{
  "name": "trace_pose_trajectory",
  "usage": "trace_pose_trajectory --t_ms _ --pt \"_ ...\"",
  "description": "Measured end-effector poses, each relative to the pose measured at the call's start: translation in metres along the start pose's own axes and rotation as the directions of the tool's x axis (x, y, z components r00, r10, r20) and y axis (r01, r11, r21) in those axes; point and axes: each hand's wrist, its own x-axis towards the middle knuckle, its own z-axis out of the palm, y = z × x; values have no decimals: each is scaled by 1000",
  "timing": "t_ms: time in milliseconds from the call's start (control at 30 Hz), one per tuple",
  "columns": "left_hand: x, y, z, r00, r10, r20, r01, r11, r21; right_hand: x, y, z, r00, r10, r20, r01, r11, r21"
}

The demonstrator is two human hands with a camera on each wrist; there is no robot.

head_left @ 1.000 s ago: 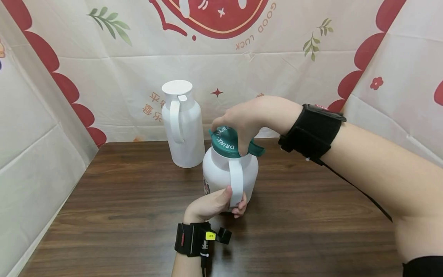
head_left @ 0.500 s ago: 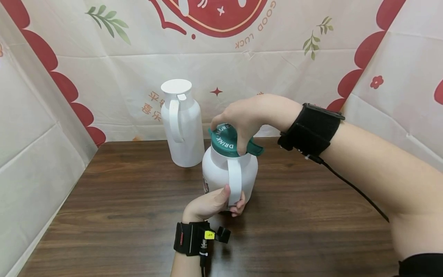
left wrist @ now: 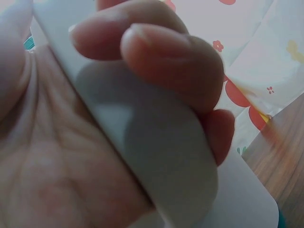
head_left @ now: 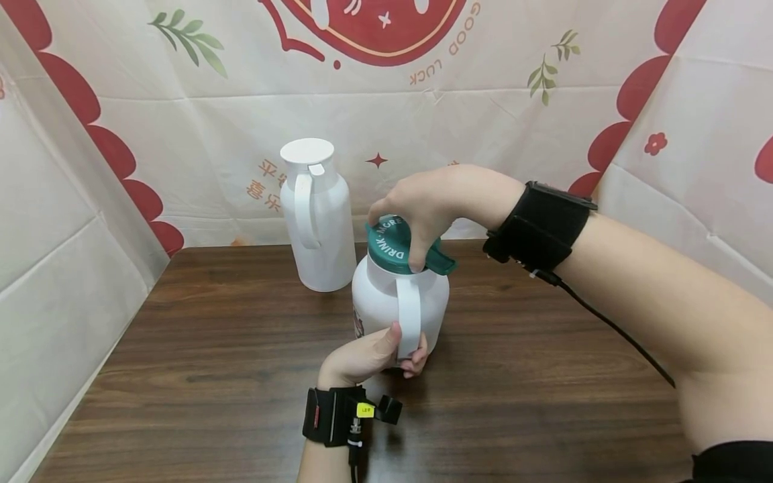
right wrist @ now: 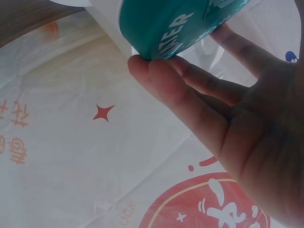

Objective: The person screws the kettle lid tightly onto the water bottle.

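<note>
A white jug (head_left: 373,295) with a green screw lid (head_left: 384,249) stands upright on the table. My left hand (head_left: 365,352) grips the jug's white handle (head_left: 408,312) near its lower end. In the left wrist view, curled fingers wrap around that handle (left wrist: 137,137). From above, my right hand (head_left: 441,201) holds the lid, with the thumb on its near side and fingers on its far side. Fingertips touch the edge of the lid (right wrist: 178,28) in the right wrist view. White lettering shows on the lid, and a tab sticks out to the right.
Behind and left of the jug stands a taller white jug (head_left: 323,231) with a handle and white top. The brown wooden table (head_left: 211,369) meets a printed cloth backdrop (head_left: 199,154) at the back. Wrist straps with cables sit on both arms.
The green lid has turned slightly clockwise under my right hand; its tab has shifted a little left and towards me. My left hand keeps its grip on the handle.
</note>
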Motion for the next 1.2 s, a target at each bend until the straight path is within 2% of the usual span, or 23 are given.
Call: trace_pose_trajectory --t_ms 600,967,1200 --pt "0 0 0 1000 -3 -13 3 1000 -16 5 1 7 998 52 -27 -51 998 48" --pt "0 -2 0 1000 -2 -9 2 1000 12 8 0 9 996 82 -32 -81 996 35" --pt "-1 -1 0 1000 -9 -14 9 1000 -1 9 -2 8 994 102 -27 -101 994 28"
